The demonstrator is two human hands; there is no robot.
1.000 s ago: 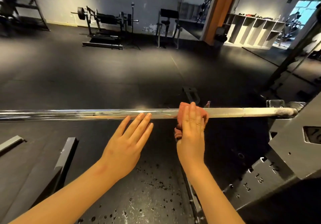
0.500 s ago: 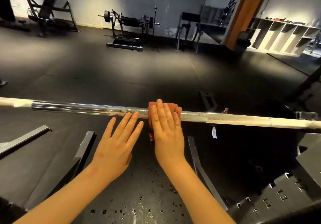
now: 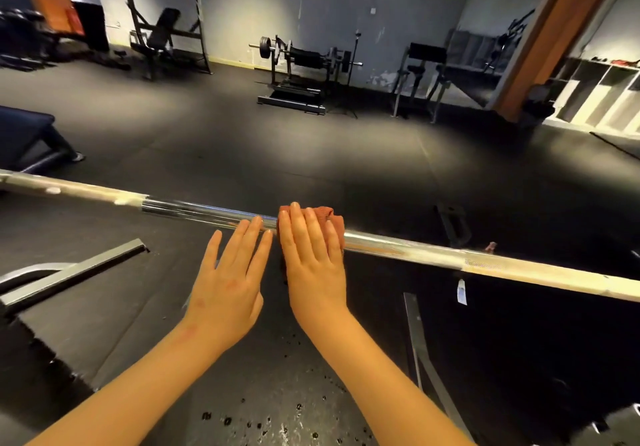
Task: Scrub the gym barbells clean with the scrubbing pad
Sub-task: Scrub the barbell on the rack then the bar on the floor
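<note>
A long steel barbell (image 3: 415,250) runs across the view, sloping down to the right, with whitish foam on both outer stretches and a shiny bare stretch in the middle. A reddish-brown scrubbing pad (image 3: 329,219) is draped over the bar. My right hand (image 3: 311,258) lies flat on the pad with straight fingers, pressing it on the bar. My left hand (image 3: 232,276) is flat just to its left, fingertips touching the bare steel.
Black rubber floor with dark wet spots lies below the bar. Grey rack beams (image 3: 69,269) angle in at the left and a thin metal strut (image 3: 415,335) at the right. A bench press (image 3: 301,65), an orange column (image 3: 540,40) and a person (image 3: 86,6) stand far back.
My right hand has slid the pad leftward along the bar, and my left hand moved left with it. The view has turned left, so the rack at the right is out of sight.
</note>
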